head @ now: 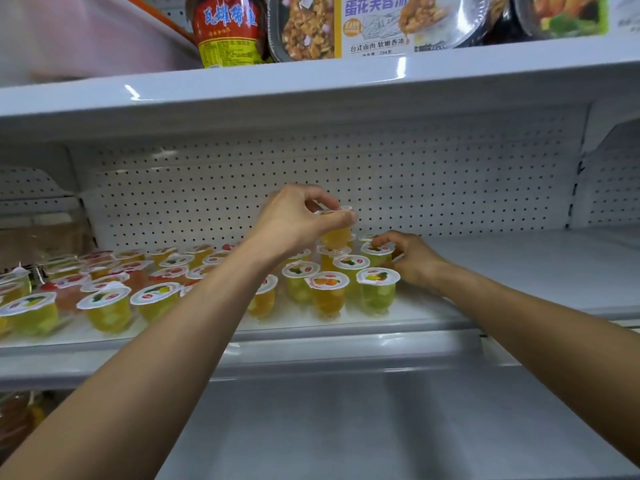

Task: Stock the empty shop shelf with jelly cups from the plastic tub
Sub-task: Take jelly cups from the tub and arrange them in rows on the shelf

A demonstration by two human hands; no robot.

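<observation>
Several jelly cups (376, 289) with white lids stand in rows on the white middle shelf (519, 268), filling its left and centre. My left hand (298, 220) pinches an orange jelly cup (335, 233) by its rim, held just above another cup near the back of the rows. My right hand (410, 258) rests at the right end of the rows, its curled fingers around a green jelly cup (377, 253) standing on the shelf. The plastic tub is out of view.
A pegboard back wall (450, 188) closes the shelf behind. The shelf above carries a red-labelled jar (227, 29) and boxed meals (374, 22). A bare lower shelf (346, 427) lies below. Packaged goods (38, 233) sit at the far left.
</observation>
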